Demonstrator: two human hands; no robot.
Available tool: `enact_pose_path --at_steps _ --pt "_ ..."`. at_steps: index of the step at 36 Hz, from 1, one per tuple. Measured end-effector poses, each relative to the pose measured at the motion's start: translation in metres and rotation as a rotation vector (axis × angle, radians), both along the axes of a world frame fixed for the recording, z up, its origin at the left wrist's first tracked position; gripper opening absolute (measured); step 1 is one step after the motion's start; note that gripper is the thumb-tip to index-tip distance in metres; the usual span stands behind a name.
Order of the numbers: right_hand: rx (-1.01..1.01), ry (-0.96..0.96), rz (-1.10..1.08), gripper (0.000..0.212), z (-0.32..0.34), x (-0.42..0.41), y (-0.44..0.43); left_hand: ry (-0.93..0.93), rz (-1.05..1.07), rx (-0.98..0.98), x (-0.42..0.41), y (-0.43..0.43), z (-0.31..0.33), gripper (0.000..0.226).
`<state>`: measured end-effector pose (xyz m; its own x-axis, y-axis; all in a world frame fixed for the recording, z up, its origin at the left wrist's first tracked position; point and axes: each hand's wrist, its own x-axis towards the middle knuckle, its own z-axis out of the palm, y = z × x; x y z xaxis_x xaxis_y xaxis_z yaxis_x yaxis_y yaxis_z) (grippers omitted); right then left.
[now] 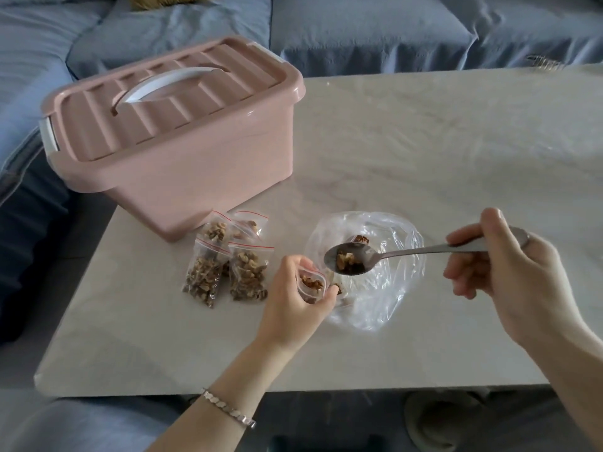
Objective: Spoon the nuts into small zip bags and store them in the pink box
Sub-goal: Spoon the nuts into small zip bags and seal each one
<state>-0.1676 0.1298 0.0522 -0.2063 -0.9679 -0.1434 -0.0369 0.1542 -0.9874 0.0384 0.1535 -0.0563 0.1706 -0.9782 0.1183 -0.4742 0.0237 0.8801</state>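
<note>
My left hand (pixel 295 296) grips a small zip bag (pixel 311 283) with its mouth held open and a few walnut pieces inside. My right hand (pixel 502 256) holds a metal spoon (pixel 365 257) by the handle; its bowl carries walnut pieces and hovers just right of the bag's mouth. Under the spoon lies a large clear plastic bag (pixel 388 298) with a few nuts left in it. Several filled zip bags (pixel 228 259) with red strips lie beside the pink box (pixel 182 135), whose lid is shut and has a white handle.
All of this sits on a pale marble-look table (pixel 424 141). A blue sofa (pixel 359 27) runs behind and to the left of it. The table's front edge is close to my forearms.
</note>
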Motion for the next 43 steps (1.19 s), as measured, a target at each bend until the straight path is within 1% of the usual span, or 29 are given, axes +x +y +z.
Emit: enact_pose_path --at_steps 3,5,7,10,12,14,17,21,24,26,30,33,35,37,40,43 --pt "-0.056 0.082 0.088 0.044 0.007 0.014 -0.001 0.059 -0.015 -0.006 0.0 0.0 0.0 0.041" --pt "-0.103 0.129 0.156 0.044 0.01 0.022 0.0 0.059 -0.015 -0.006 -0.001 0.0 0.0 0.041" --pt "-0.153 0.181 0.233 0.044 0.012 0.03 0.003 0.066 0.0 -0.001 0.0 -0.001 -0.001 0.046" --pt "-0.257 0.293 0.346 0.042 0.011 0.037 0.01 0.079 0.01 -0.01 0.001 -0.001 -0.004 0.044" --pt "-0.348 0.382 0.407 0.036 0.01 0.037 0.014 0.067 0.0 -0.009 0.002 -0.001 -0.005 0.05" --pt "-0.423 0.432 0.435 0.035 0.011 0.034 0.017 0.04 -0.014 -0.002 0.002 -0.001 -0.006 0.057" --pt "-0.463 0.411 0.435 0.036 0.013 0.032 0.018 0.016 -0.017 -0.002 0.004 0.0 -0.005 0.056" --pt "-0.397 0.406 0.462 0.035 0.006 0.036 0.015 0.027 -0.016 -0.015 0.005 0.0 -0.002 0.041" --pt "-0.37 0.429 0.527 0.047 0.001 0.04 0.015 -0.018 -0.035 -0.061 0.005 0.0 -0.002 0.037" --pt "-0.398 0.425 0.535 0.049 0.002 0.039 0.016 -0.015 -0.034 -0.073 0.005 0.001 -0.001 0.036" --pt "-0.499 0.341 0.424 0.04 0.009 0.025 0.016 -0.05 0.003 -0.114 0.011 0.001 0.003 0.036" --pt "-0.572 0.349 0.339 0.036 0.007 0.008 0.021 0.006 0.035 -0.105 0.017 0.004 0.007 0.033" --pt "-0.611 0.407 0.347 0.034 -0.003 -0.004 0.026 0.004 0.064 -0.089 0.02 0.007 0.009 0.037" --pt "-0.629 0.535 0.396 0.038 -0.019 -0.013 0.029 -0.008 0.094 -0.079 0.022 0.008 0.012 0.04" --pt "-0.666 0.735 0.421 0.052 -0.05 -0.019 0.03 0.006 0.129 -0.052 0.024 0.008 0.018 0.031" --pt "-0.691 0.813 0.423 0.052 -0.077 -0.02 0.027 0.005 0.124 -0.03 0.026 0.006 0.022 0.03"
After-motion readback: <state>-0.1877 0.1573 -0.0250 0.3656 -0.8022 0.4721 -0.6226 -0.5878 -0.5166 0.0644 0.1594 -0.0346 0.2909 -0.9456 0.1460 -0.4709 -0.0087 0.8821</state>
